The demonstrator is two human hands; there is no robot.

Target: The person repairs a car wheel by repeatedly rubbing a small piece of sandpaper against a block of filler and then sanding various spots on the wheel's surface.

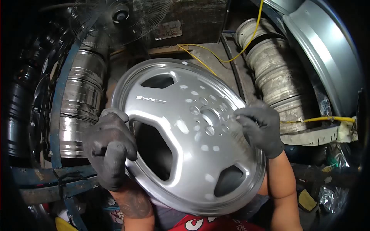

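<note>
A silver wheel rim [192,165] is tilted in front of my body, its face towards me. It has large cut-out windows, a centre hole ringed by smaller bolt holes, and pale patches scattered over the face. My left hand [110,148], in a dark grey glove, is closed around the rim's left edge beside the biggest window. Gloved the same way, my right hand [262,129] is at the right side of the face, near the centre hole. Its fingers are bent and pinched together; what is between them, if anything, is hidden.
Stacked metal wheels [83,104] line the left, and dull, worn wheels [275,69] the right. A fan [121,16] stands at the back. A yellow hose [221,61] runs behind the rim. A large silver wheel [327,50] is at upper right.
</note>
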